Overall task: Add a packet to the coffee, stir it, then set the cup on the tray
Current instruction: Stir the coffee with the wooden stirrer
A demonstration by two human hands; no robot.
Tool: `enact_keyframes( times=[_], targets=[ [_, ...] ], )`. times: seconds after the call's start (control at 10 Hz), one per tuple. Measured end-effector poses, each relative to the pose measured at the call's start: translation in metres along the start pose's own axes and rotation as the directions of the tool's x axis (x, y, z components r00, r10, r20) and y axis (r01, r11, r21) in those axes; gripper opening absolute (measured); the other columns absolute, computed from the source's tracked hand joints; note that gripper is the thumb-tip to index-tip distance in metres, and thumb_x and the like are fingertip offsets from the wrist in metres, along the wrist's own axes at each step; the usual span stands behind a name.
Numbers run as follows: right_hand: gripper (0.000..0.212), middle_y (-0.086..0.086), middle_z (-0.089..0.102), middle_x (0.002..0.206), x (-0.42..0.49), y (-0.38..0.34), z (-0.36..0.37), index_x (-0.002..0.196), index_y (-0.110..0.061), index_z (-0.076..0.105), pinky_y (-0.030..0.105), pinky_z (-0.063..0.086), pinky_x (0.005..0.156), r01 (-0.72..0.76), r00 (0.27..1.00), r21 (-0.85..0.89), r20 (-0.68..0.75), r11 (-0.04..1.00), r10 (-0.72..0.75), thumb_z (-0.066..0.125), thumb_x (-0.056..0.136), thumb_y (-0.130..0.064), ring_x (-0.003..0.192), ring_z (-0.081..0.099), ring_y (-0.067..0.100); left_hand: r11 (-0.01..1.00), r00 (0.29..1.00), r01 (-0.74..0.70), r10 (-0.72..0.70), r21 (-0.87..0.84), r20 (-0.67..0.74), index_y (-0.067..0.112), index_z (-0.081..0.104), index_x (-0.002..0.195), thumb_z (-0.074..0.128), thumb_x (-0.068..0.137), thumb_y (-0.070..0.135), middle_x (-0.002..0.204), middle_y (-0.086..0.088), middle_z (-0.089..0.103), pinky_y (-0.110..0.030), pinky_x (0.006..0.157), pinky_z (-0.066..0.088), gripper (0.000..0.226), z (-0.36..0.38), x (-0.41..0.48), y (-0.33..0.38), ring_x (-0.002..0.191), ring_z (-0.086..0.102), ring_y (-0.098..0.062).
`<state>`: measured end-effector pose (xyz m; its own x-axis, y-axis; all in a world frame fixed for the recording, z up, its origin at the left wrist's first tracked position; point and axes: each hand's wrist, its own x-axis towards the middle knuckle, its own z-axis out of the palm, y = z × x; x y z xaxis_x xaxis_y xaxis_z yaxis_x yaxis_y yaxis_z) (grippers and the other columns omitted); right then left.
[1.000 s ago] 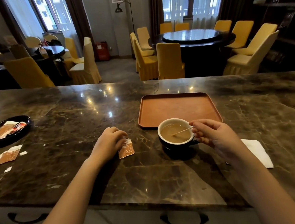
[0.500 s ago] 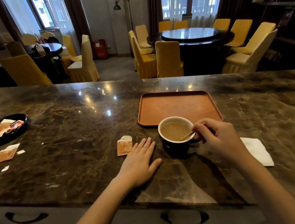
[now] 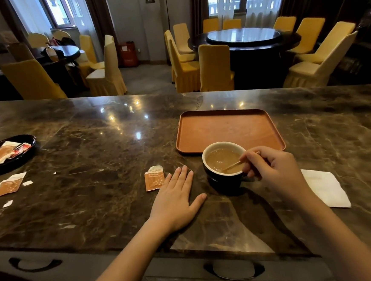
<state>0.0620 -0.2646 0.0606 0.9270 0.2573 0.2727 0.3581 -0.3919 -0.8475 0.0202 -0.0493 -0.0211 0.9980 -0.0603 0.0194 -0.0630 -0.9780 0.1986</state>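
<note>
- The right hand (image 3: 273,173) hovers at the right side of the cup (image 3: 223,167), its fingers (image 3: 248,159) pinched around a thin wooden stir stick (image 3: 233,165).
- The stick slants down into the light brown coffee (image 3: 221,159), its lower end under the surface.
- The cup is dark outside and pale inside; it stands on the desk (image 3: 82,161), just in front of the near edge of the tray (image 3: 228,128) and not on it.
- The tray is flat, orange-brown and square with rounded corners.
- The left hand (image 3: 176,201) lies palm down on the desk to the left of the cup, fingers spread flat and holding nothing.
- A torn orange packet (image 3: 153,178) lies beside the left fingertips, close to them or just touching.
- A white napkin (image 3: 326,188) lies on the desk to the right of the right wrist.
- At the far left a black dish (image 3: 29,150) holds more packets, and another torn packet (image 3: 9,185) with small paper scraps lies in front of it.
</note>
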Motion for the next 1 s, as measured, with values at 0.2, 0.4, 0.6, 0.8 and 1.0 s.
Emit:
enact_keyframes(
  times=[0.2,0.4,0.6,0.8,1.0],
  targets=[
    [0.017,0.003,0.065,0.067,0.012,-0.004,-0.013,0.079,-0.017,0.064,0.023,0.051,0.054,0.050,0.989,-0.219,-0.127,0.974,-0.080,0.050,0.090,-0.016,0.060,0.061,0.013,1.000,1.000,-0.002,0.002,0.004,0.001,0.020,-0.001,0.145,0.018,0.089,0.061,0.156,0.001,-0.006,-0.029,0.113,-0.011,0.071,0.000,0.000,0.001,0.142,-0.012,-0.010],
    [0.019,0.004,0.065,0.068,0.015,0.006,0.006,0.081,-0.012,0.064,0.031,0.055,0.060,0.012,0.955,-0.207,-0.288,0.978,-0.073,0.047,0.092,-0.016,0.063,0.061,0.013,1.000,1.000,-0.002,0.002,0.000,0.004,0.021,-0.001,0.145,0.018,0.089,0.062,0.156,0.001,-0.006,-0.029,0.113,-0.011,0.072,-0.001,0.000,0.000,0.141,-0.012,-0.010],
    [0.022,0.002,0.067,0.070,0.007,0.008,0.020,0.084,-0.014,0.065,0.020,0.051,0.056,-0.060,0.970,0.011,-0.235,0.998,0.060,0.046,0.092,-0.020,0.061,0.062,0.012,1.000,1.000,-0.005,0.005,-0.002,0.006,0.021,-0.001,0.145,0.018,0.089,0.062,0.156,0.001,-0.006,-0.030,0.114,-0.010,0.072,0.000,0.000,0.000,0.142,-0.012,-0.010],
    [0.023,0.005,0.067,0.066,0.006,0.000,0.000,0.079,-0.014,0.065,0.012,0.047,0.047,-0.123,0.986,0.019,-0.111,0.992,0.124,0.047,0.092,-0.018,0.054,0.060,0.012,1.000,1.000,-0.004,0.005,-0.011,0.011,0.021,-0.001,0.145,0.019,0.089,0.062,0.156,0.002,-0.007,-0.030,0.114,-0.010,0.072,-0.001,0.000,0.000,0.142,-0.012,-0.010],
    [0.020,0.009,0.066,0.067,0.017,-0.003,-0.010,0.081,-0.010,0.064,0.027,0.050,0.055,-0.069,0.980,-0.204,-0.198,0.977,0.028,0.048,0.091,-0.015,0.059,0.061,0.018,1.000,1.000,-0.011,0.011,-0.017,-0.001,0.021,-0.001,0.145,0.019,0.088,0.062,0.156,0.001,-0.007,-0.028,0.112,-0.012,0.072,0.000,0.000,-0.001,0.141,-0.012,-0.009]
  ],
)
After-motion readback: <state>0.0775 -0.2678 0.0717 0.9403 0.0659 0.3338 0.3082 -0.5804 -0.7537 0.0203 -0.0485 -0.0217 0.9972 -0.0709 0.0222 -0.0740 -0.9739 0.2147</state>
